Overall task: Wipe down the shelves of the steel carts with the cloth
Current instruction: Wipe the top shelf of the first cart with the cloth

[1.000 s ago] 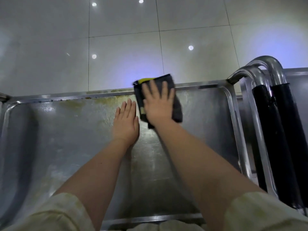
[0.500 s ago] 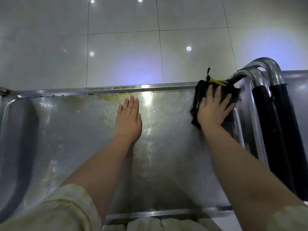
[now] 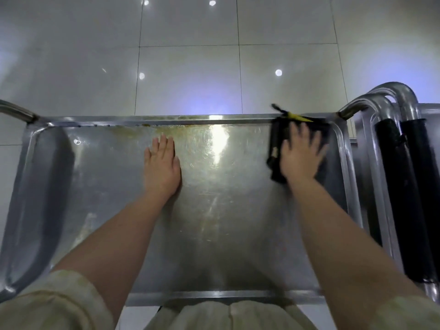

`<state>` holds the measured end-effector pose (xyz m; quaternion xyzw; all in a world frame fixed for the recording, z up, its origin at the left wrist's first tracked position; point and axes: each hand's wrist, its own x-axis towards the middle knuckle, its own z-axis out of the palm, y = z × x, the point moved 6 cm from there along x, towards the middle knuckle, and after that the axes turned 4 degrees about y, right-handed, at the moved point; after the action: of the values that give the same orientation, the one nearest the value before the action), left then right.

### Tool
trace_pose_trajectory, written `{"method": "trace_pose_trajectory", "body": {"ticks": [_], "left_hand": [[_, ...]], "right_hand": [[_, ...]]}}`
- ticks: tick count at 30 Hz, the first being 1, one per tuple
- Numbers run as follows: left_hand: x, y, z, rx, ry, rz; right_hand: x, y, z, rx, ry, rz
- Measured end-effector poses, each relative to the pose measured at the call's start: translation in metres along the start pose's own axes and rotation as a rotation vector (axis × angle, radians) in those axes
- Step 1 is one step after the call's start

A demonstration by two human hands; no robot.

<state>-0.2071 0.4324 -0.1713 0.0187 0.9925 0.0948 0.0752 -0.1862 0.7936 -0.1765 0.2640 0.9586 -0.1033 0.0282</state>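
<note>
At far-right shelf rim (image 3: 344,163), right hand (image 3: 301,158) presses cloth (image 3: 276,148)

no readable text, labels or numbers anywhere

Glossy pale floor tiles (image 3: 190,79) — round ceiling-light reflections (image 3: 278,72)

Scuffed shiny steel shelf (image 3: 214,210), dark cloth (image 3: 276,148)
</note>
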Motion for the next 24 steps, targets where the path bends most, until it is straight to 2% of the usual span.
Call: {"method": "trace_pose_trajectory", "body": {"ticks": [3,6,8,13,15,17,19,24], "left_hand": [[-0.006,-0.016,0.003,0.012,-0.029,0.009],[-0.007,-0.017,0.006,0.009,-0.030,0.023],[-0.008,-0.017,0.007,0.017,-0.020,0.019],[-0.010,-0.019,0.011,0.031,0.019,0.027],[-0.009,-0.020,0.011,0.054,0.033,0.040],[-0.009,-0.019,0.012,0.047,0.041,0.043],[-0.009,-0.018,0.013,0.038,0.037,0.031],[-0.010,-0.018,0.013,0.024,0.019,0.028]], "right_hand": [[0.013,0.043,-0.009,-0.023,-0.009,0.192],[-0.002,0.006,-0.002,-0.016,-0.007,0.193],[-0.022,-0.049,0.011,-0.053,-0.023,0.057],[-0.102,-0.198,0.052,-0.085,-0.152,-0.416],[-0.118,-0.218,0.057,-0.082,-0.194,-0.564],[-0.107,-0.207,0.054,-0.067,-0.185,-0.609],[-0.082,-0.176,0.045,-0.047,-0.138,-0.530],[-0.020,-0.047,0.012,-0.057,-0.048,-0.118]]}}
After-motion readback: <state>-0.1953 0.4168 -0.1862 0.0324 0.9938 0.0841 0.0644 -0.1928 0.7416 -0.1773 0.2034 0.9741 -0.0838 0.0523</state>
